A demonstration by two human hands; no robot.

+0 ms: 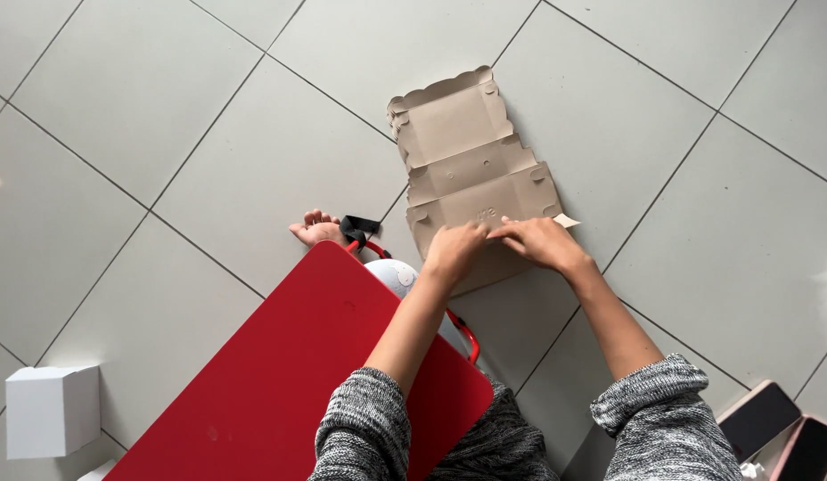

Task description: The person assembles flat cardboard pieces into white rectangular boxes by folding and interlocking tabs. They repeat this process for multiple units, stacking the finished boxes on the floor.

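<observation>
1. Brown card box blank (462,165) is laid flat on the tiled floor (208,134), likely light, creasable.
2. Its near flap is pinched by left hand (454,249) and right hand (543,240); scored edges seem the best hold.

A brown cardboard sheet (467,169) with scalloped edges is laid on pale grey floor tiles (208,116). A bright red board (289,374) is seen beside a white box (53,410). Mottled grey-and-white knit is worn on both sleeves (364,428).
</observation>
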